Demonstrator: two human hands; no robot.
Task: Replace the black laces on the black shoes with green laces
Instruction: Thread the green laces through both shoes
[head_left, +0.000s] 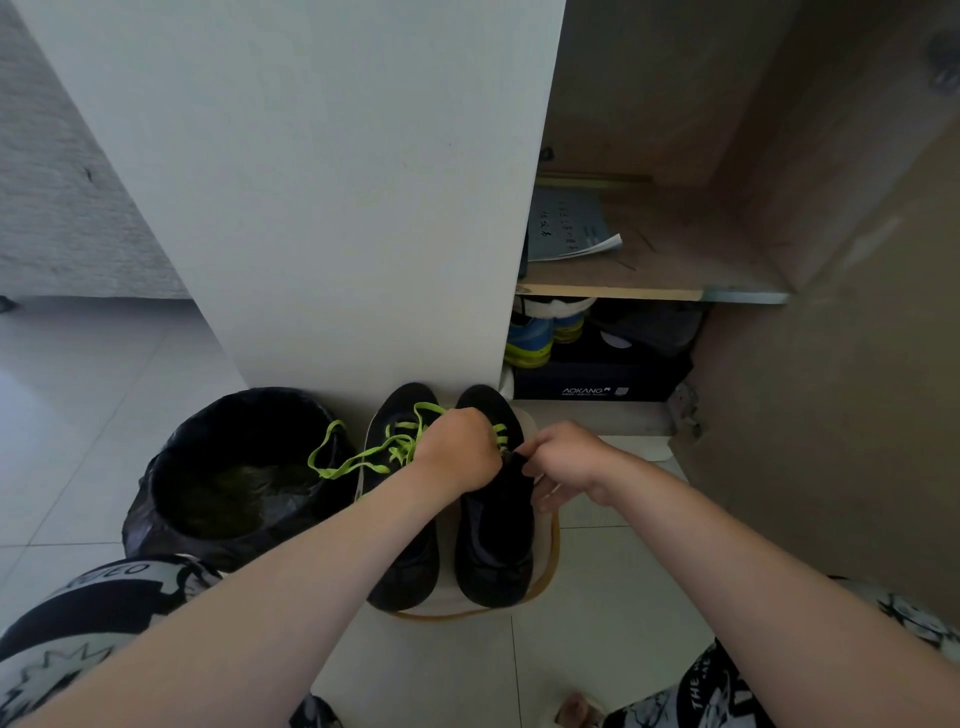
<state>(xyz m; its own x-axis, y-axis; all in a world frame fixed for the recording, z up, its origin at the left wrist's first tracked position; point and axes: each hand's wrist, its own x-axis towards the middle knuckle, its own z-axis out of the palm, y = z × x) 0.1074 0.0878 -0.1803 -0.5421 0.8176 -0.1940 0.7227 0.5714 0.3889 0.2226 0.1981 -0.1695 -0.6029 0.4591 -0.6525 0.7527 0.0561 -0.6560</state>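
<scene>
Close by the bag-lined bin, fingers of left hand and right hand pinch one black shoe.

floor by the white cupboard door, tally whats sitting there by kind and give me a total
black shoes: 2
green laces: 2, one on each shoe
bin with a black bag: 1
mat under the shoes: 1
total: 6
</scene>
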